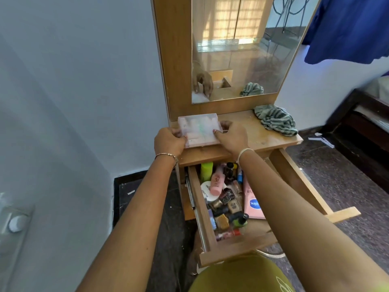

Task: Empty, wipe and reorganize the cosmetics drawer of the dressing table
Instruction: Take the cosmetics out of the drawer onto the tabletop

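Clear plastic, frosted and split into compartments, makes up the flat box (200,130) that both hands hold at the left rear of the table top (265,138), just below the mirror (242,49). I cannot tell whether it already rests fully on the wood. The step in hand looks like setting this box down, clear of the drawer (202,207). It would do best laid flat and pushed back toward the mirror frame, so the bare wood to its right is free for the bottles (216,183) that crowd the pulled-out drawer below, beside a pink packet (252,199). Keeping the box level matters, because small contents show faintly through the lid and a tilt could jumble them. The striped cloth (275,120) lies bunched at the right rear corner, well apart from the box and within reach for wiping. The left hand (168,142) grips the box's left edge with its fingers curled round it. The right hand (231,135) pinches the right edge, thumb on the lid and fingers along the side. Both forearms reach forward, nearly straight, over the open drawer.
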Demonstrator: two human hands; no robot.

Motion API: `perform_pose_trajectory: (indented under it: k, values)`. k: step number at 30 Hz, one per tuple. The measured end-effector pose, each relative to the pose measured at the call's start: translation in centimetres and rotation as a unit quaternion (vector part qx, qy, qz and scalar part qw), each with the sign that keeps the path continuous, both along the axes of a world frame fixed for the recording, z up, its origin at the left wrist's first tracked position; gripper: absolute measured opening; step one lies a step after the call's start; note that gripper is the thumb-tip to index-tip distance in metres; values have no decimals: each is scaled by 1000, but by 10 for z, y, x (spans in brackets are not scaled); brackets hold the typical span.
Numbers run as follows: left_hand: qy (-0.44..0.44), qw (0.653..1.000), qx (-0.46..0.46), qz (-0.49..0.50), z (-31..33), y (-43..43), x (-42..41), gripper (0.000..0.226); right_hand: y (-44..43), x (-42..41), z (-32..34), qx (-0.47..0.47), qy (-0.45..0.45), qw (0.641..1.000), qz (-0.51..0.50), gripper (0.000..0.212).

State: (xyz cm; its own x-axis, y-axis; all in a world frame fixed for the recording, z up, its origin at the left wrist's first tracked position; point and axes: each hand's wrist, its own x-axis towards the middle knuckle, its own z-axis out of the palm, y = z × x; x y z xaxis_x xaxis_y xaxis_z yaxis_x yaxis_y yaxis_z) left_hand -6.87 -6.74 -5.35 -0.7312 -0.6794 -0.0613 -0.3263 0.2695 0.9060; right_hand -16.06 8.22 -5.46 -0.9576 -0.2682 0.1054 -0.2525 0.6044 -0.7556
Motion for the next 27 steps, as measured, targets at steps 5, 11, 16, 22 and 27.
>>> perform_pose_trajectory:
  k: [5, 11, 16, 22, 27]
  values:
    - [-35, 998, -48, -14, -5, -11, -12, 36, -19, -15, -6, 20, 20, 999, 15, 36]
    - [-34, 998, -45, -13, -8, -16, -16, 35, -27, -24, -8, 75, 33, 996, 37, 34]
    - [-14, 998, -60, -20, -1, -8, -9, 38, -17, -16, -4, 71, 14, 996, 59, 41]
    - [61, 990, -130, -14, 6, 39, 28, 46, 32, 22, -7, -1, 83, 996, -19, 25]
    - [115, 977, -134, -121, -18, 89, 70, 20, 96, 51, -31, 2, 61, 994, -95, 7]
